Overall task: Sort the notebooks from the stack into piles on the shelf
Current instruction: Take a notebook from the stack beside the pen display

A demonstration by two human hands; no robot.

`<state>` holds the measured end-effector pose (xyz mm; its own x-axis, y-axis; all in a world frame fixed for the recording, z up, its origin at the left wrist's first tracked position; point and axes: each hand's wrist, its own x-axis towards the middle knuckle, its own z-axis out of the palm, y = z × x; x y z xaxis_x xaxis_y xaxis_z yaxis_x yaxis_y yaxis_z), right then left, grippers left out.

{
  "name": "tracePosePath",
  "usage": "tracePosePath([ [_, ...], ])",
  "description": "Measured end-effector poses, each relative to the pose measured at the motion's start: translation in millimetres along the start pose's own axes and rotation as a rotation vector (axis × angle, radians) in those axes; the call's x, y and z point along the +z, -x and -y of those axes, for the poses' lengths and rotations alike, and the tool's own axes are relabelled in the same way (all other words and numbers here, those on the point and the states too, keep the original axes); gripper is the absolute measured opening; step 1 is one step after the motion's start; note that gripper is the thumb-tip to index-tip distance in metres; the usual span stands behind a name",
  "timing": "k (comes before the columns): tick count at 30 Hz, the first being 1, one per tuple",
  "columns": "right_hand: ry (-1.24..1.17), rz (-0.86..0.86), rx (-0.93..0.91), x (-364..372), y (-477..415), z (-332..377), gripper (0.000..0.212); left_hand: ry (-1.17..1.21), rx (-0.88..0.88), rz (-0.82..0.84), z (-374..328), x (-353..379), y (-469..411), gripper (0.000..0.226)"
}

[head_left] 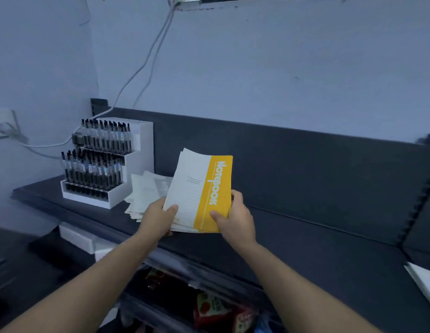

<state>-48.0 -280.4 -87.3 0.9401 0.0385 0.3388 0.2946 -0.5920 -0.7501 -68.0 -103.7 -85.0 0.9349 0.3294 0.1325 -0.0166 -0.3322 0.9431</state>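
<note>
A stack of notebooks (197,188) is held tilted up above the dark shelf (317,248). Its top cover is white with a yellow band reading "Notebook". My left hand (158,218) grips the stack's lower left edge, thumb on the cover. My right hand (235,216) grips the lower right corner, thumb on the yellow band. A loose pile of white notebooks or papers (144,191) lies on the shelf just left of and behind the held stack.
A white stepped display of black pens (101,162) stands at the shelf's left end. Cables (146,61) run down the wall to a socket (3,123). A white sheet (423,280) lies at the right edge. Colourful packets (214,308) fill a lower shelf.
</note>
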Motion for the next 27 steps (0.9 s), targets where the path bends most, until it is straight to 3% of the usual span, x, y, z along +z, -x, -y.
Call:
tracePosePath([
  [15, 0.166, -0.213, 0.143, -124.0, 102.3, -51.6, 0.041, -0.187, 0.164, 0.357, -44.7, 104.2, 96.2, 0.018],
  [27, 0.242, -0.317, 0.229, -257.9, 175.0, -121.6, 0.041, -0.215, 0.221, 0.487, -97.0, 226.8, 194.8, 0.021],
])
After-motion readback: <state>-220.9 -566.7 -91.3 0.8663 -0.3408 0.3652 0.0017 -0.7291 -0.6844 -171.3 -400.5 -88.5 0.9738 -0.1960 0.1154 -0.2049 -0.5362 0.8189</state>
